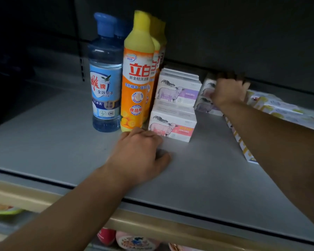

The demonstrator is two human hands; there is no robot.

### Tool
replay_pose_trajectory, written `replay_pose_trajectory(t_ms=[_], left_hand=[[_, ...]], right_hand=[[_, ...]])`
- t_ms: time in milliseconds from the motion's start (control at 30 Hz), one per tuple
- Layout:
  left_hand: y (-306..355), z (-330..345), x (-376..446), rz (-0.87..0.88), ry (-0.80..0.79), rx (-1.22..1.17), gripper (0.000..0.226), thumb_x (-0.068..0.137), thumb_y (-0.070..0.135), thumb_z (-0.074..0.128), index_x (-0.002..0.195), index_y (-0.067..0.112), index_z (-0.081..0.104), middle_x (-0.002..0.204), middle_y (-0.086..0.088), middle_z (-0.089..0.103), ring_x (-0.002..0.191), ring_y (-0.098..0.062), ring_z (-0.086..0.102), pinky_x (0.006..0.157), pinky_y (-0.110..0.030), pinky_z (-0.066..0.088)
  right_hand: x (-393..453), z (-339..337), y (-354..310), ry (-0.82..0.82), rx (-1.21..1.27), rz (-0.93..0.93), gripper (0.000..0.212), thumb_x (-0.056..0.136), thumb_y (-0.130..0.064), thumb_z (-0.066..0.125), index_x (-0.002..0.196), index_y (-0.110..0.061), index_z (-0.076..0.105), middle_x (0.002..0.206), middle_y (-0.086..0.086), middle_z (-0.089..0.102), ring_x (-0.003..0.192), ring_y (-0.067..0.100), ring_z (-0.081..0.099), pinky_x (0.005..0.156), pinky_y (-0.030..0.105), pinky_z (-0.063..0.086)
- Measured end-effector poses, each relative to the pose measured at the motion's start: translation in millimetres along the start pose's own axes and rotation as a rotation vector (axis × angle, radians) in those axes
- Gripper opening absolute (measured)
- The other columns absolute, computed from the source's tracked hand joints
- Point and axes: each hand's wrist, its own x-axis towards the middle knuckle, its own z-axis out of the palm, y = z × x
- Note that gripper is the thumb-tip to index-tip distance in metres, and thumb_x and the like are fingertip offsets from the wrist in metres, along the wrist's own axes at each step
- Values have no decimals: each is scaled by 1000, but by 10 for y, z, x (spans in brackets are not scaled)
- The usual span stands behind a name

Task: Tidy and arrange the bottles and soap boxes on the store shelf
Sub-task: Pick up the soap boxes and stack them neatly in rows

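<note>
While the rear soap boxes [206,98] sit at about two o'clock on the shelf [62,138], long faces forward and set back from the front stack [172,113], the right hand [228,91] curls over them, seemingly gripping, though blur hides the fingers. It is much the nearer. At six o'clock of the yellow bottle [137,75], beside the blue bottle [105,78], the left hand [140,153] rests loosely curled, holding nothing.

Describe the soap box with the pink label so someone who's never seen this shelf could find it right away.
On the grey shelf, find the orange dish soap bottle. Right of its base stand two stacked sheep-printed boxes. The pink-label soap box is the bottom one; the box above it has a purple label.
</note>
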Motion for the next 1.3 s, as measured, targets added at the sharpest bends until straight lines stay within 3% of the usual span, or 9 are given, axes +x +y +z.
replay_pose_trajectory(t_ms=[333, 533, 667, 767, 900, 1000, 1100, 1200, 1300], left_hand=[[11, -33, 0, -8, -38, -11, 46, 88, 59, 39, 111, 26, 60, 119, 8, 61, 118, -18, 47, 100, -35, 40], [14, -88, -23, -36, -73, -65, 62, 76, 63, 31, 114, 26, 64, 122, 5, 64, 118, -21, 51, 98, -34, 43], [44, -172, -71, -20, 6, -428, 50, 84, 46, 67, 127, 21, 61, 129, 1, 62, 116, -18, 57, 94, -27, 45], [176, -292, -143, -50, 33, -850, 45, 82, 30, 73, 125, 26, 60, 120, 8, 65, 107, -10, 61, 84, -20, 48], [392, -345, -287, 38, -42, -1340, 41, 80, 31, 64, 119, 19, 63, 112, -3, 72, 105, -22, 68, 88, -43, 56], [437, -287, -363, 6, -19, -1437, 42, 83, 27, 63, 119, 6, 63, 113, -17, 70, 106, -34, 67, 86, -46, 54], [443, -277, -374, -127, 2, -1511, 39, 83, 28, 63, 114, 4, 65, 107, -16, 72, 97, -30, 70, 71, -37, 59], [427, -279, -358, -256, 35, -1584, 32, 91, 25, 59, 112, 2, 65, 107, -17, 72, 97, -30, 70, 74, -43, 61], [441, -287, -360, -300, 41, -1557, 28, 95, 24, 57, 109, 1, 66, 103, -18, 73, 90, -28, 72, 73, -42, 61]], right_hand=[[-362, -723, 78, 143, 110, -64, 53, 83, -47, 70, 125, -18, 57, 124, 15, 53, 110, 38, 53, 91, 43, 40], [-1042, -1219, 193, 206, 233, -246, 54, 82, -41, 70, 130, -21, 57, 119, 10, 53, 109, 34, 49, 91, 38, 35], [-1591, -1395, 170, 69, 346, -357, 63, 82, -54, 67, 137, -28, 53, 123, 1, 51, 111, 25, 46, 97, 37, 37], [-1957, -1438, 116, 10, 350, -472, 58, 88, -35, 67, 142, -25, 50, 127, 1, 52, 116, 27, 46, 102, 38, 37], [-2296, -1433, 22, -70, 552, -521, 57, 88, -24, 68, 143, -20, 50, 128, 3, 55, 118, 26, 48, 104, 37, 37], [-2419, -1378, 7, -99, 683, -449, 57, 88, -30, 69, 142, -24, 51, 132, 0, 58, 124, 21, 46, 103, 23, 31], [-2477, -1250, 57, -44, 763, -347, 62, 85, -38, 73, 141, -23, 51, 134, -2, 57, 127, 17, 43, 104, 19, 27], [-2604, -1068, 107, -114, 952, -281, 80, 76, -32, 80, 146, -22, 42, 144, -4, 44, 132, 6, 38, 109, 14, 27], [-2707, -915, 113, -219, 1119, -280, 95, 73, -11, 79, 152, -25, 27, 150, -4, 33, 134, 7, 40, 113, 26, 35]])
